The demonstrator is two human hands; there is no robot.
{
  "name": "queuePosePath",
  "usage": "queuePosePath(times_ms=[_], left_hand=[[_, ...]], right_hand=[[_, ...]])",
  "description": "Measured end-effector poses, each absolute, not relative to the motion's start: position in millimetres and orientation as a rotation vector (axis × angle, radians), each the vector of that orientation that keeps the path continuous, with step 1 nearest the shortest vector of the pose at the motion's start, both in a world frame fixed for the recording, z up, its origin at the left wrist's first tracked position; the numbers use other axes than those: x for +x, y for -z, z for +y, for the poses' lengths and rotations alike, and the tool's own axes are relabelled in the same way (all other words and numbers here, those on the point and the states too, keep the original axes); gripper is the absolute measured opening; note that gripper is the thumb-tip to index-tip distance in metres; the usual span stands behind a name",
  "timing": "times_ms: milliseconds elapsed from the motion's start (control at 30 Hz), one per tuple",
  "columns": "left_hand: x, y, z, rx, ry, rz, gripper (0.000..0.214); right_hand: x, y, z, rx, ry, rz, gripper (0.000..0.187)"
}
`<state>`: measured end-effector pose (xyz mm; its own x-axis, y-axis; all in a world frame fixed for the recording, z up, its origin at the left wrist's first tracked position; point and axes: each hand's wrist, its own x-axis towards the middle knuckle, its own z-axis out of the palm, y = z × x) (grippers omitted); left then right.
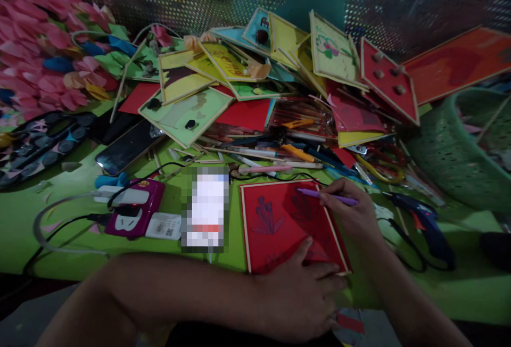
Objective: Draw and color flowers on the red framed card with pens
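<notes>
A red card edged with thin wooden sticks lies on the green table in front of me. Flower drawings in dark lines show on it, one at the left and one at the upper right. My right hand grips a purple pen, its tip over the upper right drawing. Across the card's lower edge rests my left hand, fingers spread and lying flat; it covers part of another drawing there. Left of the card lies a phone with a lit, blurred screen.
A magenta power socket with plugs and cables sits at the left. To the right are a glue gun, scissors and a green basket. Framed cards and several pens are heaped behind, beside pink paper flowers.
</notes>
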<state>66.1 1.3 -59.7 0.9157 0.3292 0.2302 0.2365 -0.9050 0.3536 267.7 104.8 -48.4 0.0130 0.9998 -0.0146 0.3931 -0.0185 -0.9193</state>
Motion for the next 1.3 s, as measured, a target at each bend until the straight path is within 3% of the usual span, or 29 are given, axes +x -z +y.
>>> queuePosePath(times_ms=[1300], left_hand=[[65.9, 64.1, -0.5, 2.791, -0.478, 0.429, 0.05]], right_hand=[[275.5, 55.2, 103.4, -1.512, -1.018, -1.456, 0.024]])
